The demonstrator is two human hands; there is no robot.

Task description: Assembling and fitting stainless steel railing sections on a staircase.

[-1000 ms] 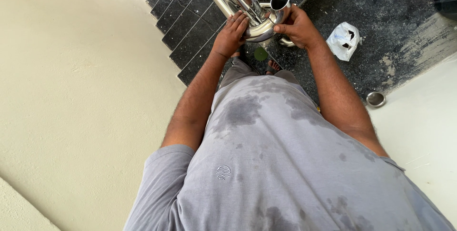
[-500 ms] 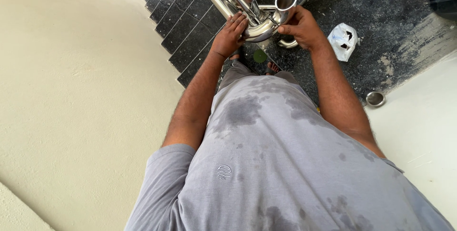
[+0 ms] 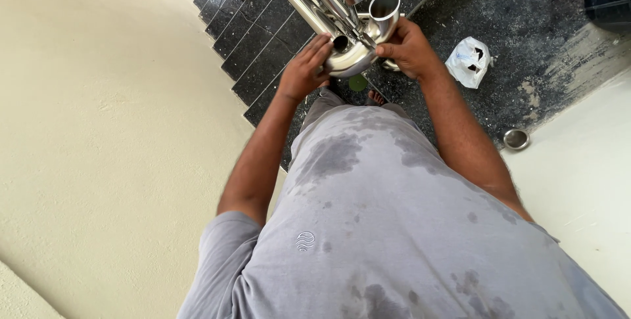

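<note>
Dark speckled floor (image 3: 526, 23) beside black stairs (image 3: 263, 49): both hands, left hand (image 3: 303, 72) and right hand (image 3: 409, 48), grasp a curved steel elbow pipe (image 3: 368, 40), its open mouth pointing up, long axis bending leftward.

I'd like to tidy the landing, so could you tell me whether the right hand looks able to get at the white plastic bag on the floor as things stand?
Probably not at once: the right hand grips the curved steel pipe bend, while the white plastic bag lies apart on the dark floor below. Nothing blocks the way.

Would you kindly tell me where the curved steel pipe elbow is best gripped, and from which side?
Probably grip the pipe elbow on its rounded outer bend, one hand from each side, as the left hand and right hand do now. Its open end points upward, so avoid that rim.
</note>
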